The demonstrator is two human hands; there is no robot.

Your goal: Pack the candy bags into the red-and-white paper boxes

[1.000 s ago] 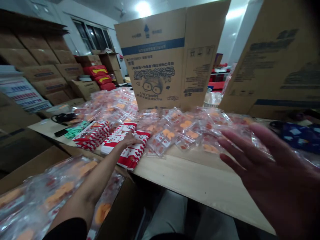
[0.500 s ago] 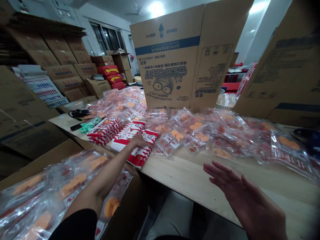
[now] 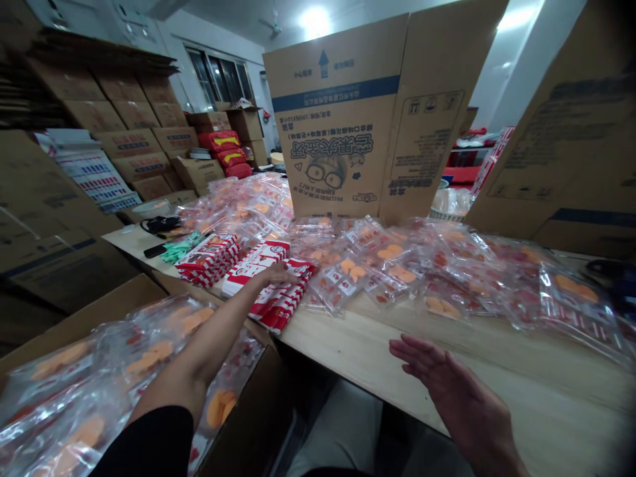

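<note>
My left hand (image 3: 276, 274) reaches out to a stack of red-and-white printed packaging bags (image 3: 278, 306) at the table's front edge. Its fingers are bent over the top bag, which buckles under them; the fingertips are partly hidden. Directly left lie more red-and-white bags (image 3: 243, 275) and another neat stack (image 3: 209, 258). My right hand (image 3: 447, 384) hovers over the bare wood at the right, palm turned inward, fingers stretched out and holding nothing. Beyond both hands, clear plastic packs with orange pieces (image 3: 342, 275) lie heaped along the table.
An open carton (image 3: 263, 377) full of clear packs stands against the table at lower left. A large printed cardboard box (image 3: 342, 126) rises behind the heap, with another cardboard panel (image 3: 556, 152) at right. Green gloves (image 3: 181, 248) and a dark phone-like object (image 3: 155, 251) lie at far left.
The top bag under my left hand has bent up and buckled, where it lay flat before. My right hand has shifted left and slightly down, still open.
</note>
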